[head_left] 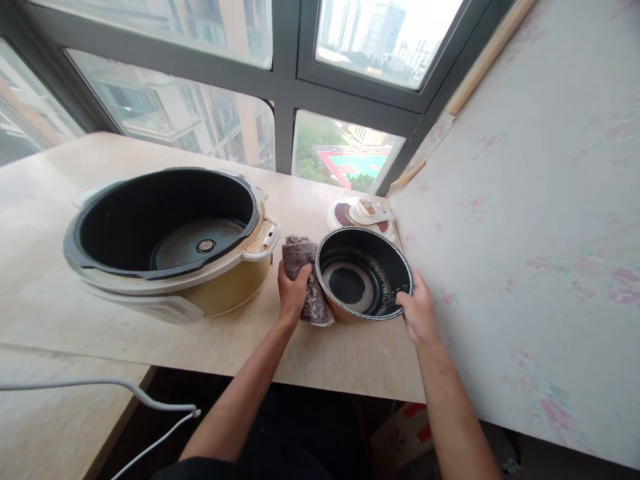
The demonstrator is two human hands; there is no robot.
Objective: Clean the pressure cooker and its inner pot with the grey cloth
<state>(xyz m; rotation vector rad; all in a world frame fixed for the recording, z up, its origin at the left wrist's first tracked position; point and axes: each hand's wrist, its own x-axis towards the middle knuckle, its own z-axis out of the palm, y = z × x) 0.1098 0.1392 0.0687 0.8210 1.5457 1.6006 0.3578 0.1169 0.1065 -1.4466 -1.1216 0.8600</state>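
Observation:
My left hand is closed around a folded grey-brown cloth, which lies against the left side of a round inner cooking pot. The pot has a dark, worn coating inside and a copper-coloured outside. At its right rim my right hand grips the wall, thumb inside and fingers outside. Left of the cloth stands the open pressure cooker body, with a black interior, a cream rim and a gold side. Behind the pot lies the white and brown cooker lid, partly hidden by the pot.
The pale marble-patterned ledge runs beneath a grey-framed window. A floral-papered wall rises close on the right. A white cable crosses the lower left. Below the ledge is a paper bag.

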